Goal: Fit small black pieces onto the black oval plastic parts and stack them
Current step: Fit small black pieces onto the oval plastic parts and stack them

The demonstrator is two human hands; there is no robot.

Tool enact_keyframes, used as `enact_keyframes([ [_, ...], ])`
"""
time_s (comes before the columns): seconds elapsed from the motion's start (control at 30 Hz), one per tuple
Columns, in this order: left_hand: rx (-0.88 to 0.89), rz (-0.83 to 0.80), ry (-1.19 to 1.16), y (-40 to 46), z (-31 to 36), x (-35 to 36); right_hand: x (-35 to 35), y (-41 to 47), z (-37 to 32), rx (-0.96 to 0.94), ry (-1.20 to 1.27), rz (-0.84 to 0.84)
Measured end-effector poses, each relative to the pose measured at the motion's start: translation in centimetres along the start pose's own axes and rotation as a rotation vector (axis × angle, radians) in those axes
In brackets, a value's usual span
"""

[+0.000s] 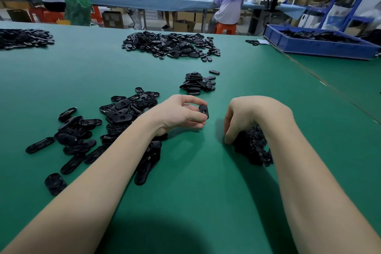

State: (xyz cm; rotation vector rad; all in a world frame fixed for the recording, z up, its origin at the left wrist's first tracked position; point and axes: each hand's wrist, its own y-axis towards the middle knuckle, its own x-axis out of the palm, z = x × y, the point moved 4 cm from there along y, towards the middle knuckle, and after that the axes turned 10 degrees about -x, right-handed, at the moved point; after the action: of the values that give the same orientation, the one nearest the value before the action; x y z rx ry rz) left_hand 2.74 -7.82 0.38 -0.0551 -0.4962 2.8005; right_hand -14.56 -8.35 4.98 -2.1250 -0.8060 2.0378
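At the upper left of the frame, a dark heap of black parts (24, 38) lies on the green table (185, 181). Lower left, loose oval parts (99, 128) spread beside the left forearm. The left hand (181, 112) pinches one oval part (203, 111) between thumb and fingertips, held just above the table at centre. Behind it sits a small stack of finished parts (196, 83), and farther back a large pile (173, 45). Right of centre, the right hand (249, 117) curls down with fingertips in a heap of small black pieces (253, 146); whether it grips any cannot be told. At upper right stands a blue bin (321, 44). No writing is legible.
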Motion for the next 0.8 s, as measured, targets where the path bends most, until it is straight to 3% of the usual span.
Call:
enact_keyframes([
  [0.17,0.010,-0.021,-0.053,0.0,-0.1,0.2,0.1,0.2,-0.1,0.022,0.000,0.006],
  [0.3,0.020,0.000,-0.059,-0.2,0.0,0.1,-0.2,0.2,0.2,-0.006,0.051,0.107],
  [0.53,0.117,0.063,-0.006,-0.7,0.6,0.0,-1.1,-0.2,1.2,-0.178,0.656,0.349],
  [0.8,0.179,0.072,-0.009,-0.6,1.1,0.1,-0.9,0.1,1.3,-0.139,0.765,0.402],
])
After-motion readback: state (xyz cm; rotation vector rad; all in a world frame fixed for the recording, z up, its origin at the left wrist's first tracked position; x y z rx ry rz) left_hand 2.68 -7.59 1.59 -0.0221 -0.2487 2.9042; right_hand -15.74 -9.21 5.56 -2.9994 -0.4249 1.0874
